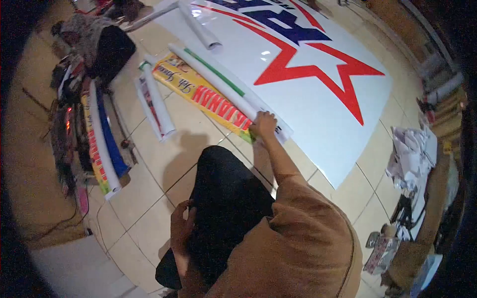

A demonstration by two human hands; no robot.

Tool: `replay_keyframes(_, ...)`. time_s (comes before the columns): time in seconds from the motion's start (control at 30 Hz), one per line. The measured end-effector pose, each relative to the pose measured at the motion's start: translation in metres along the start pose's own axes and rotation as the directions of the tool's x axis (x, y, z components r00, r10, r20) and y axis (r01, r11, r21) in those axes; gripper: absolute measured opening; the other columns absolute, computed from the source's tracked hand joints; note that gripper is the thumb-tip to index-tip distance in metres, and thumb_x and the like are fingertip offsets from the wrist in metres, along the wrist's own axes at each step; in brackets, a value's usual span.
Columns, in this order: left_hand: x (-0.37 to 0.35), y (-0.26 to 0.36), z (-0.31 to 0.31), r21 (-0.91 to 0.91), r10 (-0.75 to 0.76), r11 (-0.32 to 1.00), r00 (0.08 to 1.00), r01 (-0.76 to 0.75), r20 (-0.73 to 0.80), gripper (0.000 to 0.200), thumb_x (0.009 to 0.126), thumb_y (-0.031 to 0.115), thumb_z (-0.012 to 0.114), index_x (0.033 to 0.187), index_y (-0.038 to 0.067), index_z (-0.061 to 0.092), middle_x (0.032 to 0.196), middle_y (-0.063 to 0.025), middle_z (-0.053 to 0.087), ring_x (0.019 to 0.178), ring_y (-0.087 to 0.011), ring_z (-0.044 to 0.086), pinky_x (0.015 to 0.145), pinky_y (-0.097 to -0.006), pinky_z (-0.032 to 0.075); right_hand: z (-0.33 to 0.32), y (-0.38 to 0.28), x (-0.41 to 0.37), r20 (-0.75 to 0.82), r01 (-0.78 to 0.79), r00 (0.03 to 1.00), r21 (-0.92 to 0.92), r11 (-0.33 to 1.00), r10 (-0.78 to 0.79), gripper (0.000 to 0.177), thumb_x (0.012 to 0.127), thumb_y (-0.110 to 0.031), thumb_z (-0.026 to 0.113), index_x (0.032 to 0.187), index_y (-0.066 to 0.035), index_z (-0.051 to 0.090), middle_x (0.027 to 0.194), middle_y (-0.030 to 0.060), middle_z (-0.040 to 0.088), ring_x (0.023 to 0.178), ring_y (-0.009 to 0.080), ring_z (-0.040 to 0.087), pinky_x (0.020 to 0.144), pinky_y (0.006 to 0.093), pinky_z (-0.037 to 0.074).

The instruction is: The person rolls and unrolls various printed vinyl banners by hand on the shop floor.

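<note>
Tiled floor (144, 179): pale and broad, serving as the work surface, likely because prints this long need room to lie straight.
Far-left printed roll (95, 144): yellow and red, set among the clutter beside a blue strip (112, 139), seemingly parked out of the way.
Slim roll (156, 102): alone on the tiles, wound tight, which should spare its face from creasing.
Left hand (183, 223): loosely curved beside the dark-clad knee (223, 188), thumb and fingers parted, nothing visibly held; perhaps just resting there for balance.
Yellow banner (203, 99): lying lettered side up on the tiles, a white roll (218, 84) along its long edge, next to the big sheet.
Right hand (263, 124): stretched to the banner's near end, fingers bent down over it, probably to steady it; whether they pinch or only press, I cannot tell.
Star-printed sheet (308, 104): spread wide and flat, presumably too large for anywhere but the floor.
Crumpled white material (410, 151): heaped by the right-hand side, apart from the prints.
</note>
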State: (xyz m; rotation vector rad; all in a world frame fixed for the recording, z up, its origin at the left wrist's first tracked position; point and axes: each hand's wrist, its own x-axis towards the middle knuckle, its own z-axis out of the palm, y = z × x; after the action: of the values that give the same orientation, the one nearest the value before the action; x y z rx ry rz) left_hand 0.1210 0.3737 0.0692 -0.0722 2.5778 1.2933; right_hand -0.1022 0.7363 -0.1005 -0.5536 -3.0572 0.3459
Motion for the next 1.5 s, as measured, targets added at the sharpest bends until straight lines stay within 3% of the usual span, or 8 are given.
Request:
replay_keyframes(0.2,-0.027,-0.013,-0.015,-0.134,-0.090,0.988,0.988,0.073,-0.126,0.028,0.088,0.017,0.061,0.109,-0.001,0.061,0.105,-0.0125,0.065,0.101,-0.0230,0.061,0.090,-0.0351,0.046,0.024,0.006,0.038,0.252,0.084,0.956,0.262,0.961,-0.152,0.058,0.070,-0.033,0.071,0.118,-0.005,0.053,0.106,0.0192,0.060,0.090,0.0318,0.060,0.078,0.0425,0.050)
replay_keyframes(0.37,-0.006,-0.008,0.005,-0.331,-0.043,0.944,0.993,0.004,-0.109,0.024,0.091,0.015,0.058,0.110,0.000,0.061,0.107,-0.0098,0.065,0.101,-0.0197,0.061,0.091,-0.0327,0.046,-0.146,-0.070,0.014,0.185,-0.047,0.906,0.937,0.345,-0.381,0.053,0.084,-0.018,0.057,0.134,-0.007,0.043,0.119,0.0171,0.055,0.096,0.0197,0.058,0.074,0.0312,0.051)
replay_keyframes(0.63,0.036,0.075,0.015,-0.466,0.117,0.872,0.989,-0.147,-0.093,0.026,0.093,0.017,0.057,0.112,0.000,0.058,0.106,-0.0088,0.064,0.098,-0.0159,0.060,0.089,-0.0297,0.047,-0.258,-0.172,-0.007,0.085,-0.230,0.749,0.964,-0.137,-0.657,0.043,0.096,-0.029,0.045,0.128,-0.001,0.047,0.123,0.0186,0.054,0.103,0.0244,0.060,0.078,0.0366,0.055)
replay_keyframes(1.0,0.047,0.044,0.018,-0.667,0.054,0.738,0.994,-0.104,-0.096,0.021,0.096,0.020,0.050,0.103,0.003,0.061,0.102,-0.0082,0.063,0.101,-0.0165,0.059,0.087,-0.0310,0.048,-0.264,-0.187,-0.017,0.083,-0.139,0.790,0.989,-0.046,-0.607,0.047,0.095,-0.037,0.043,0.128,-0.004,0.050,0.116,0.0121,0.060,0.103,0.0208,0.059,0.084,0.0328,0.049)
replay_keyframes(1.07,0.063,0.023,0.026,-0.928,-0.113,0.372,0.991,-0.028,-0.075,0.032,0.091,0.018,0.059,0.120,0.006,0.052,0.111,-0.0073,0.061,0.095,-0.0169,0.060,0.086,-0.0300,0.047,-0.238,-0.167,-0.045,-0.044,0.113,0.761,0.991,0.066,-0.647,0.052,0.094,-0.037,0.044,0.132,-0.002,0.048,0.125,0.0114,0.055,0.109,0.0196,0.051,0.099,0.0330,0.037)
replay_keyframes(1.33,0.086,0.020,0.015,-0.902,-0.086,0.354,0.969,0.246,0.231,0.056,0.085,0.028,0.065,0.131,0.006,0.041,0.124,-0.0095,0.053,0.111,-0.0211,0.052,0.095,-0.0349,0.042,-0.114,-0.040,-0.171,0.301,0.165,-0.385,0.953,0.255,-0.872,0.045,0.092,-0.014,0.054,0.134,-0.002,0.044,0.138,0.0145,0.046,0.121,0.0226,0.048,0.101,0.0349,0.039)
replay_keyframes(1.4,0.090,0.019,0.011,-0.871,-0.097,0.358,0.941,0.337,0.324,0.063,0.084,0.031,0.066,0.134,0.007,0.037,0.128,-0.0102,0.050,0.115,-0.0223,0.050,0.098,-0.0363,0.041,-0.148,-0.021,-0.138,0.376,0.132,-0.205,0.925,0.355,-0.904,0.046,0.091,-0.014,0.055,0.135,-0.004,0.043,0.134,0.0142,0.050,0.117,0.0225,0.052,0.099,0.0347,0.040)
replay_keyframes(1.5,0.098,-0.002,0.017,-0.831,-0.103,0.362,0.904,0.422,0.414,0.070,0.082,0.034,0.068,0.137,0.007,0.034,0.132,-0.0108,0.048,0.120,-0.0235,0.048,0.100,-0.0377,0.039,-0.084,0.047,-0.018,0.557,0.139,0.488,0.711,0.689,-0.673,0.037,0.086,-0.019,0.060,0.119,-0.003,0.059,0.111,0.0097,0.063,0.103,0.0180,0.058,0.090,0.0331,0.045)
